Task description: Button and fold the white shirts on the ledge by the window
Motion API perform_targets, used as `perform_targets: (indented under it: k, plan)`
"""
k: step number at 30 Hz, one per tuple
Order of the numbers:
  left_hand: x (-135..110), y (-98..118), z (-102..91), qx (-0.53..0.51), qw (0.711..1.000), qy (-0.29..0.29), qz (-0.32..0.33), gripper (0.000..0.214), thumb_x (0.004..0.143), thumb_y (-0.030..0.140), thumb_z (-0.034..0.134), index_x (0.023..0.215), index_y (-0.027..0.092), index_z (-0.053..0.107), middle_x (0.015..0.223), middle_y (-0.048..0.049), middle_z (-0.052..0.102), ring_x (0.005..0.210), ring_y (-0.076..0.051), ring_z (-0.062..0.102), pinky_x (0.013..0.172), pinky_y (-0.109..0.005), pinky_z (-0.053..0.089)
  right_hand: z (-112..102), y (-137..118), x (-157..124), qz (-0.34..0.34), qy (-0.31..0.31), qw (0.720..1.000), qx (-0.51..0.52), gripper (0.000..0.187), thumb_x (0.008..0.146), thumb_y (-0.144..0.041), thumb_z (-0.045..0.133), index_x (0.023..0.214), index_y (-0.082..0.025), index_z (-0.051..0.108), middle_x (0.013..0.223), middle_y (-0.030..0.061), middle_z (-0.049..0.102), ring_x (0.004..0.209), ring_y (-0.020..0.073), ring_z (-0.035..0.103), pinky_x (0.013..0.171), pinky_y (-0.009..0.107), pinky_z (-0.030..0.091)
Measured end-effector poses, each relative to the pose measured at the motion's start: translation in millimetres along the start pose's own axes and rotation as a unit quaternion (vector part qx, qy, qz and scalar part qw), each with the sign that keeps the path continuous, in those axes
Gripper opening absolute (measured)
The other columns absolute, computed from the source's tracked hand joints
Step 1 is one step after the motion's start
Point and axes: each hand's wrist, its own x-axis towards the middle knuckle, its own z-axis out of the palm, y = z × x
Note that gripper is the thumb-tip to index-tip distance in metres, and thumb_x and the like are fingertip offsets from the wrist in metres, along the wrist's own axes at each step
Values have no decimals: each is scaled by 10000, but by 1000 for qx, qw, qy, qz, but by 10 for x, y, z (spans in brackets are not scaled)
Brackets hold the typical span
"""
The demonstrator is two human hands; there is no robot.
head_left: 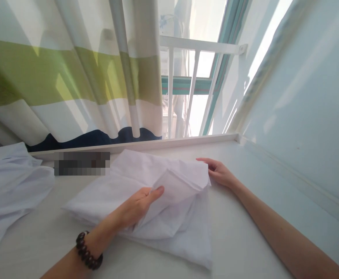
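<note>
A white cloth (108, 201), perhaps a garment, lies partly folded in loose layers on the white surface (239, 248). My left hand (140, 205), with a dark beaded bracelet (88, 252) on its wrist, is closed on a raised flap in the middle of the cloth. The thumb rests on top; the other fingers are partly hidden by the fabric. At the cloth's upper right corner, my right hand (220, 172) grips the edge with curled fingers. Part of those fingers is behind the fabric.
More white fabric (9, 193) lies crumpled at the left. Beside it sits a dark pixelated patch (82, 163). A white raised rim (169, 144) runs along the back, before a striped curtain (99, 77) and white railing (195, 69). A pale wall (311, 104) bounds the right.
</note>
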Motion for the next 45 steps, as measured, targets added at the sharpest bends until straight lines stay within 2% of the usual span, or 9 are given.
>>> perform_targets:
  k: [5,10,15,19,23,31,36,39,45]
  plan:
    - [120,-140,-16,-140,977,149,-59,468,901,585,441,953,195,694,806,-43,747,838,-262,700,785,-385,564,-3,-43,5,1,13,1000,-21,357,848,-397,571,1155,-227,641,1031,50,709,849,202,636,732,327,500]
    - [107,-35,-40,-101,963,247,-31,457,888,584,457,920,196,697,676,-42,715,723,-269,696,673,-386,568,-4,-57,-16,-42,8,998,-46,435,722,-299,691,1113,-255,504,1146,43,620,857,164,559,652,263,440]
    - [-29,124,-74,21,947,303,102,372,885,536,522,883,192,661,725,-17,676,711,-204,647,645,-294,535,-10,-17,-16,-34,3,999,-21,396,684,-303,724,953,-245,439,1043,11,597,730,117,487,600,232,378]
    - [-119,176,-3,224,912,161,303,130,900,226,521,954,221,639,991,-36,666,897,-168,631,802,-250,513,-14,2,-26,-15,-16,1000,-13,393,716,-314,705,1022,-239,469,905,-22,584,656,102,437,587,231,360]
    - [-181,130,158,395,837,30,377,391,834,73,497,1163,275,558,1017,-21,662,859,-147,638,761,-239,508,-4,12,-31,-11,-7,1000,-23,370,733,-299,678,1041,-249,479,851,-37,574,644,107,450,585,234,373]
    - [-289,116,81,486,773,70,403,267,955,94,386,913,223,615,1341,-58,594,737,-91,640,592,-197,471,12,-56,-32,3,-13,999,-31,326,736,-315,659,1022,-246,519,866,-14,613,688,136,531,626,256,440]
    - [-312,200,183,500,790,-14,354,171,835,90,511,801,198,640,1394,-58,557,1066,-210,627,902,-331,513,14,-124,-53,15,-8,999,-46,389,715,-317,677,1074,-245,544,950,9,654,705,145,571,631,264,470]
    - [-293,166,274,512,806,-36,293,101,762,164,628,854,201,643,1271,-71,629,1127,-271,592,964,-417,486,17,-113,-53,3,-19,999,-30,467,720,-316,695,1165,-248,574,1072,41,676,831,189,631,715,297,510]
    - [-286,207,266,524,793,33,307,188,918,186,492,757,185,587,869,-37,680,759,-184,625,651,-306,482,13,-71,-31,6,-21,999,-27,302,792,-283,595,1056,-224,730,1072,51,733,961,250,666,812,345,526]
